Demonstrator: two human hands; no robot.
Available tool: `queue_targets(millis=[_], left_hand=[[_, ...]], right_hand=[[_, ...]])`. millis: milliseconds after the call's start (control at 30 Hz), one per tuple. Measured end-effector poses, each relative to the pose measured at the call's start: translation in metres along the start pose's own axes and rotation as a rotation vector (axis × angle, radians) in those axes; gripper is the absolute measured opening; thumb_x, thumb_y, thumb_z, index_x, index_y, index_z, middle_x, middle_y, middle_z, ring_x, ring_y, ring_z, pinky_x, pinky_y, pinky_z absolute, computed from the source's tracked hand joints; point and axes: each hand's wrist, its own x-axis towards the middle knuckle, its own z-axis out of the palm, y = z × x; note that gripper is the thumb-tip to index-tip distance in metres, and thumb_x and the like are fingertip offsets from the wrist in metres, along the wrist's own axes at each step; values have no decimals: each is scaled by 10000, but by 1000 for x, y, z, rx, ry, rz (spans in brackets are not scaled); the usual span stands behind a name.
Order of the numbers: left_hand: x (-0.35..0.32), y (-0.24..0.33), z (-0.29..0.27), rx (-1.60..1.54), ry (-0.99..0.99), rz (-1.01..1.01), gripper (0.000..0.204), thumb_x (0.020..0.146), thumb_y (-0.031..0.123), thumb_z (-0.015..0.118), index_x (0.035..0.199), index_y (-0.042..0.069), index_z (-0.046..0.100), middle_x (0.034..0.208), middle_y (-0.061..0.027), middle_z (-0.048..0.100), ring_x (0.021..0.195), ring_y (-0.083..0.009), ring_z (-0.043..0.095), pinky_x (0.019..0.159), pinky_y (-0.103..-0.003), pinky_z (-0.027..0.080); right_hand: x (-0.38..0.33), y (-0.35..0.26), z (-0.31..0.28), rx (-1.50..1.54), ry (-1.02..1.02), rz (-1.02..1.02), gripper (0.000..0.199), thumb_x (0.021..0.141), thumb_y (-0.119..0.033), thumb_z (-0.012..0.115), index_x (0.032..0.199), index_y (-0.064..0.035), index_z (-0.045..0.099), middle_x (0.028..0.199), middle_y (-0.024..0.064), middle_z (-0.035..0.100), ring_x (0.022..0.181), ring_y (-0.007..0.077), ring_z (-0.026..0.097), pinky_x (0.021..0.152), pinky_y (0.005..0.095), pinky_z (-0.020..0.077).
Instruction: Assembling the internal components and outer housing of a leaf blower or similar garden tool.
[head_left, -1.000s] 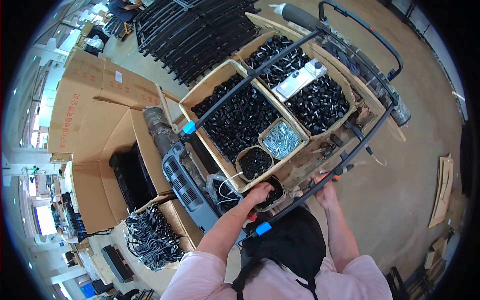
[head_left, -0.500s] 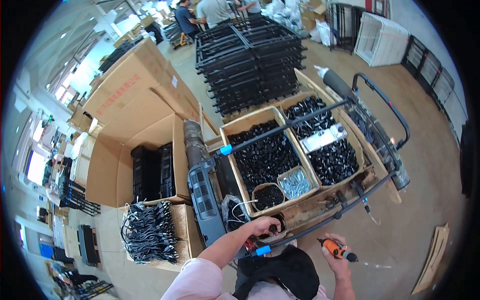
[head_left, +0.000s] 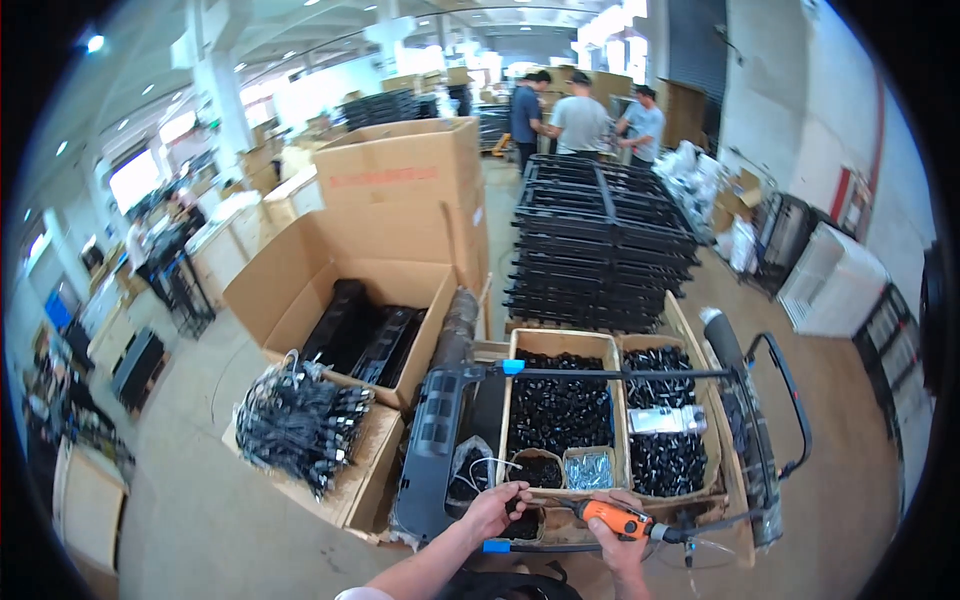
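At lower right of centre, your right hand point(head_left: 624, 548) wraps a smooth orange-and-black cylindrical power screwdriver point(head_left: 618, 517). Your left hand point(head_left: 488, 513) shows narrowly bunched fingers, contents indeterminable; open room separates both hands near the tan rectangular tray's point(head_left: 565, 338) straight lower edge.

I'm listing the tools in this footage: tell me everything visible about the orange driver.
The orange driver has a rounded, plastic-looking body with dark markings. The right hand grips it around the body, nearly crosswise, by the near edge of an open box of black parts. Its narrow dark tip points toward the left hand; its rear end is too blurred to detail.
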Motion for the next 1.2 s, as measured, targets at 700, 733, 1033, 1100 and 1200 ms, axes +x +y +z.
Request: queue_targets(millis=[700,733,1033,1100,1200], left_hand=[[-47,18,-28,-742,15,148,230,1109,315,577,1143,96,639,866,24,571,682,-83,484,527,-211,384],[-46,22,-31,-746,14,136,231,1108,309,579,1150,92,646,869,21,576,685,-85,487,531,-216,388],[-54,74,-75,-820,-50,159,249,1107,321,582,1185,94,649,865,33,583,723,-100,521,620,-234,441],[-52,82,-84,-811,-27,144,258,1113,339,570,1191,102,631,864,37,564,725,-95,495,623,-230,413],[-49,91,-98,-819,-34,123,269,1114,354,566,1185,105,638,854,41,565,726,-95,502,628,-230,414]], right_hand=[[66,9,118,17,-439,81,575,870,-7,778,1385,-2,520,1293,212,685,1214,300,663,1094,459,517],[68,8,123,-5,-436,67,576,873,-23,781,1384,-2,517,1289,212,687,1212,304,665,1096,462,515],[92,10,201,-135,-450,118,597,865,-96,807,1383,1,527,1266,210,700,1213,312,668,1115,472,496],[96,11,219,-170,-459,131,600,862,-91,807,1384,1,526,1268,209,700,1213,309,668,1112,471,498],[101,11,243,-232,-472,129,606,854,-72,805,1386,1,524,1268,209,702,1207,303,672,1108,466,503]])
